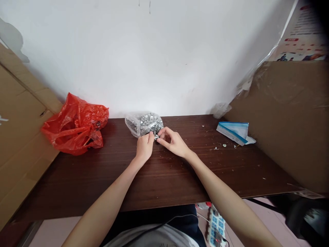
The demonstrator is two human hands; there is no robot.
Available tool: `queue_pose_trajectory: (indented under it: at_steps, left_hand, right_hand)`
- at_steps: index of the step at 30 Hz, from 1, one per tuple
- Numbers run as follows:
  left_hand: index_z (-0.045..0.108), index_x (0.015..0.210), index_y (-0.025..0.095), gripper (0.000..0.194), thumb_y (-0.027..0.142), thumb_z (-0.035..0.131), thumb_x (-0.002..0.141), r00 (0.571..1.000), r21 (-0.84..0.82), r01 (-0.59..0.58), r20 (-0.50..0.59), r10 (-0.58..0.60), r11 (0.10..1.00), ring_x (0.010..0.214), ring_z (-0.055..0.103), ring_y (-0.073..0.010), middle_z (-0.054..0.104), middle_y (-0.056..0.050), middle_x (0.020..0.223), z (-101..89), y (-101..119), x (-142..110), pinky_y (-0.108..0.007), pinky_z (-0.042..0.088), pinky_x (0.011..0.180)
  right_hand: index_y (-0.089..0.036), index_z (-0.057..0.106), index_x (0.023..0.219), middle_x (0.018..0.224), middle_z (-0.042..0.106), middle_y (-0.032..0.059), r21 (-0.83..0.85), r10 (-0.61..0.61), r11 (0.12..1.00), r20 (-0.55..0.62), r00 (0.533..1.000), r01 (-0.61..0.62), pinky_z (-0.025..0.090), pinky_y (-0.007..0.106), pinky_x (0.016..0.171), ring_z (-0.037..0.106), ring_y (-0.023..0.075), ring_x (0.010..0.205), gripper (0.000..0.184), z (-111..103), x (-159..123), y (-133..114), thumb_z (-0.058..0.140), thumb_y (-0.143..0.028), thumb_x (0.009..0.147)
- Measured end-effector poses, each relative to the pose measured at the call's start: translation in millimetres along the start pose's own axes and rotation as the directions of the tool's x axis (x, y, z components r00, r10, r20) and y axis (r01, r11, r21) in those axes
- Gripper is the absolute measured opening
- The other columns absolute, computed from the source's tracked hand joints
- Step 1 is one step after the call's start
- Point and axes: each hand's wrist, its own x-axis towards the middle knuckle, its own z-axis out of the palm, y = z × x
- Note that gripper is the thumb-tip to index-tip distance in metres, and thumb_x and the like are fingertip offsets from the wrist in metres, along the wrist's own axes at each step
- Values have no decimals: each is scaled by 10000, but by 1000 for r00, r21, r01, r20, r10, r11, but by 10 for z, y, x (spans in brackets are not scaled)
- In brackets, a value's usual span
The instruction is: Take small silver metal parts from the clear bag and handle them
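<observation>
A small shiny metal part sits at the fingertips of my left hand, whose thumb and fingers are closed in a pinch on it. Just to the right, my right hand curves toward the same part. Its thumb and index fingertips are a little apart, close to the metal, and whether they touch it is hard to make out. Right behind both hands lies a clear plastic bag, its mouth toward the left, filled with many small silvery metal parts.
On the brown table, a crumpled red plastic bag lies left. To the right are a blue-and-white packet, white scraps and crumpled clear plastic. Cardboard stands at both sides. Below is a power strip.
</observation>
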Motion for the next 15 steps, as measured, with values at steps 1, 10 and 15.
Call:
queue_pose_trajectory:
  at_steps: [1,10,15]
  left_hand:
    - [317,488,199,463,361,369,919,1000,1,-2,0,2,1000,437,352,-109,369,16,438,1,-3,1,-272,256,486]
    - [342,497,195,456,373,359,917,998,31,-14,63,12,999,454,369,-115,385,15,455,7,36,-30,-276,254,499]
    - [315,504,197,445,364,351,914,998,0,48,38,-48,999,459,360,-116,370,17,455,-7,26,-8,-278,255,507]
  right_hand:
    - [-203,589,786,623,603,-11,-1,1,1000,9,1000,-1,397,257,562,517,132,541,306,-1,3,-1,516,-484,883]
    - [-194,533,608,495,529,-19,43,62,997,75,995,-65,396,262,561,486,120,486,470,-2,-2,4,405,-512,929]
    - [-208,546,866,586,541,-50,67,26,997,80,996,-31,369,240,528,474,119,520,270,-22,-5,-3,614,-467,825]
